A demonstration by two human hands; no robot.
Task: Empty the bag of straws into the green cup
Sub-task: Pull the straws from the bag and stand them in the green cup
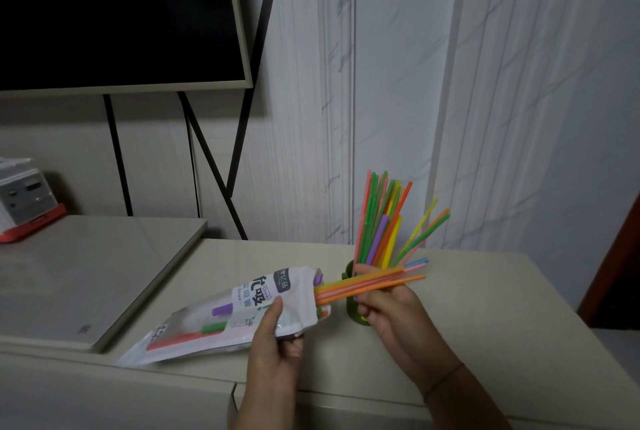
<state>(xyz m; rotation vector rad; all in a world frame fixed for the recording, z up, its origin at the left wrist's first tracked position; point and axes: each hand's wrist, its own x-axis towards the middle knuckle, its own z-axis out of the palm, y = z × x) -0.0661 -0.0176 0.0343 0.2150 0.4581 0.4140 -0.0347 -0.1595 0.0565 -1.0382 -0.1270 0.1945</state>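
straws half out of the bag.
left hand (273,336) clamped round bag (221,318); right hand (384,312) pinched shut on orange and pink straws (367,282), just before green cup (351,305).

The green cup (349,305) is mostly hidden behind the right hand (388,312) and the straws (367,286) it grips. The bag (221,318) covers the left hand's (273,343) fingers, and its print is too blurred to read. Both forearms run off the bottom edge.

One head-worn view looks forward and down, close over the counter (485,298); wall behind.
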